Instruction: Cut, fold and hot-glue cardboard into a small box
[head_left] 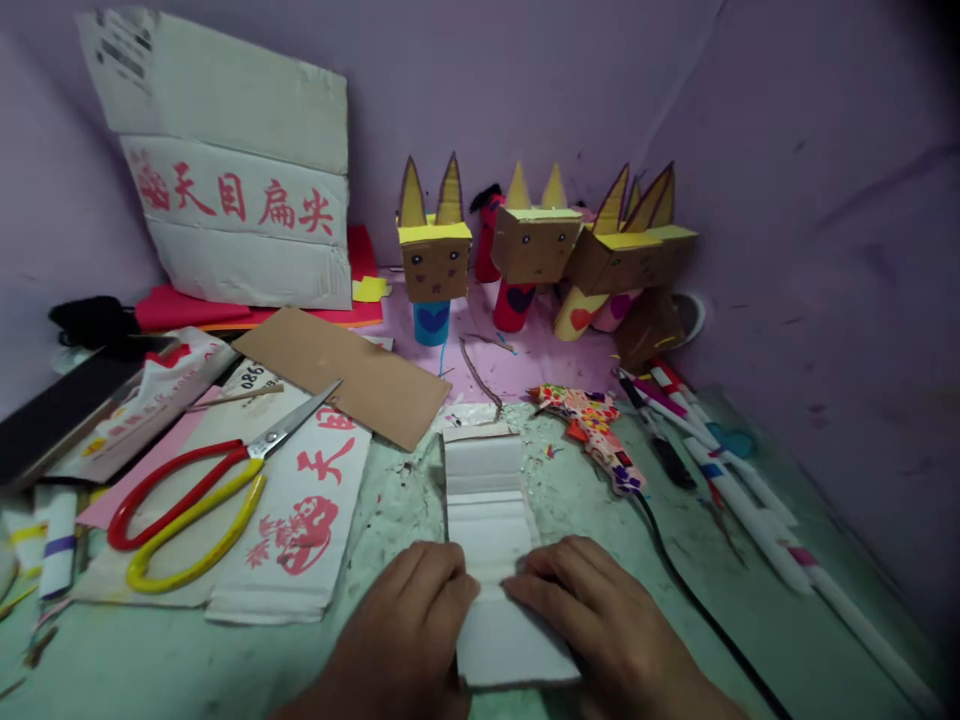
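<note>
A long white cardboard strip [491,520] lies on the pale green table, with several creases across it. My left hand [416,620] grips its left edge, fingers curled, the thumb on top near a crease. On the opposite edge, my right hand [592,620] holds the strip, its fingertips pressing the same crease. Right of the strip's far end rests a flower-patterned glue gun [596,430] with a black cord. Scissors with red and yellow handles [217,495] lie open on printed white cardboard [296,540] to the left.
Several cardboard animal figures [435,265] with pointed ears stand at the back. A large white cardboard sheet [247,210] leans on the wall. Brown cardboard [352,375] lies behind the scissors. Markers [750,520] line the right side, beside a black cutter [664,440].
</note>
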